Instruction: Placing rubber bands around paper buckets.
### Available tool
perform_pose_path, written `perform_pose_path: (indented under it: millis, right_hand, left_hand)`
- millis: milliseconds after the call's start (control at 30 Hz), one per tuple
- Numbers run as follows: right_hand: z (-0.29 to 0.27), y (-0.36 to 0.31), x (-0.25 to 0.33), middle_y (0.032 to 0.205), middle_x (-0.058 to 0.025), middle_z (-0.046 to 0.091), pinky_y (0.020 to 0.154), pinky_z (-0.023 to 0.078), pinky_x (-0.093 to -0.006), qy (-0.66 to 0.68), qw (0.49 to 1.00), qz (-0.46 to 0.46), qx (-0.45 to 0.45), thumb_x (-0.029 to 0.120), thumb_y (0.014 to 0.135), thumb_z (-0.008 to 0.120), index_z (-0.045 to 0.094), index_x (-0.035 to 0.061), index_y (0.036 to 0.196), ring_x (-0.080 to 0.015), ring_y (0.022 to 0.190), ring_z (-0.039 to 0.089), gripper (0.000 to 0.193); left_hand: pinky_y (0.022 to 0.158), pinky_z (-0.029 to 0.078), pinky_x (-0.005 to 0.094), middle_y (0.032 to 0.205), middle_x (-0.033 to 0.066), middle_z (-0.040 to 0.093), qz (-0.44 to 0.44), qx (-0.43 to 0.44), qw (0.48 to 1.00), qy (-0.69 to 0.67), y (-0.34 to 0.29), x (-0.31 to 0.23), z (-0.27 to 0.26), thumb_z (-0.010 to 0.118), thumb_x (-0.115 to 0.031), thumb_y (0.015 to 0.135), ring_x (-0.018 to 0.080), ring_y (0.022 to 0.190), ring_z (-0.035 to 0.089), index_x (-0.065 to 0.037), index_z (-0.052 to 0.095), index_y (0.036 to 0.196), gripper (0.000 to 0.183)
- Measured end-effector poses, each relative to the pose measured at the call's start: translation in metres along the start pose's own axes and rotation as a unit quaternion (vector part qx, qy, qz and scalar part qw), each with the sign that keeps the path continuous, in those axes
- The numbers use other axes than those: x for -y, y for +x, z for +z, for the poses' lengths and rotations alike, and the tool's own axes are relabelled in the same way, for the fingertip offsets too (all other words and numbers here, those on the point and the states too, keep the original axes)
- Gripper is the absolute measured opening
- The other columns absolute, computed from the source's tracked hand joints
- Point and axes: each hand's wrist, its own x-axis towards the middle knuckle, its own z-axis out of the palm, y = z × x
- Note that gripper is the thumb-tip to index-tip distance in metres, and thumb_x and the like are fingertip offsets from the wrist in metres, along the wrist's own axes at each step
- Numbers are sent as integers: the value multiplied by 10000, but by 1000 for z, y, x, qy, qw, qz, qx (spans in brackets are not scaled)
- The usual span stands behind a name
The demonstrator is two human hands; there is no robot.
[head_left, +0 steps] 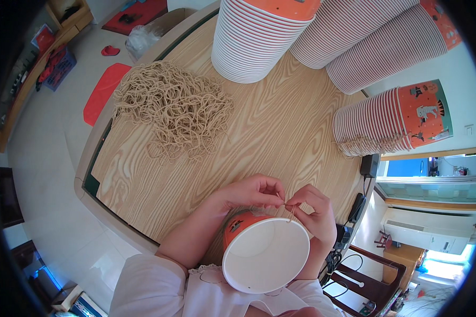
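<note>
An orange paper cup (pixel 264 253) with a white inside lies on its side against my body, its mouth facing the camera. My left hand (pixel 251 191) and my right hand (pixel 314 208) meet just above its rim, fingertips pinched together on a thin beige string (pixel 286 205) at the cup's edge. A loose heap of the same beige string loops (pixel 174 108) lies on the wooden table (pixel 259 137) to the far left of my hands.
Three tall stacks of nested orange-and-white cups (pixel 259 39) lie at the table's far side. A shorter stack (pixel 391 121) lies at the right with strings hanging from its rims. A black charger and cables (pixel 362 182) sit at the right edge, a wooden chair (pixel 370 280) below.
</note>
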Motion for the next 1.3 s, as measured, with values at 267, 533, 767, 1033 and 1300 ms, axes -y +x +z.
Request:
perform_pose_path:
  millis: [267,533,767,1033,1300]
  right_hand:
    - [-3,-1,-1,769,-80,591,626,462,-291,-5,1000,-6,-12,-73,663,709,649,20,837,-221,721,593,206]
    - [3,5,-6,784,-90,589,651,465,-303,-30,999,22,-14,-67,680,690,638,11,865,-242,745,591,207]
    - [2,5,-8,793,-86,583,658,466,-301,-18,1000,-6,-5,-76,684,681,647,17,864,-236,760,593,205]
    - [3,3,-7,794,-75,579,653,465,-293,2,1000,7,12,-65,688,692,673,40,878,-222,752,589,217]
    - [-3,1,-4,788,-58,584,645,468,-291,8,999,1,38,-55,679,694,693,57,870,-204,753,591,221]
  left_hand:
    - [605,409,183,789,-42,601,5,8,1000,10,1,3,-1,650,-140,853,29,685,528,-66,620,924,107]
    - [666,430,211,823,-22,622,-14,-12,1000,7,2,2,-1,658,-108,843,44,737,548,-49,640,921,100]
    - [693,437,210,853,-8,632,-11,-19,1000,6,3,3,-2,658,-92,839,50,792,560,-42,634,945,120]
    - [694,439,207,867,-6,637,-1,-16,1000,4,5,10,-5,656,-79,831,54,800,566,-40,629,956,134]
    - [713,450,213,860,-1,631,20,-2,1000,0,6,9,-4,654,-71,827,60,796,570,-36,624,933,116]
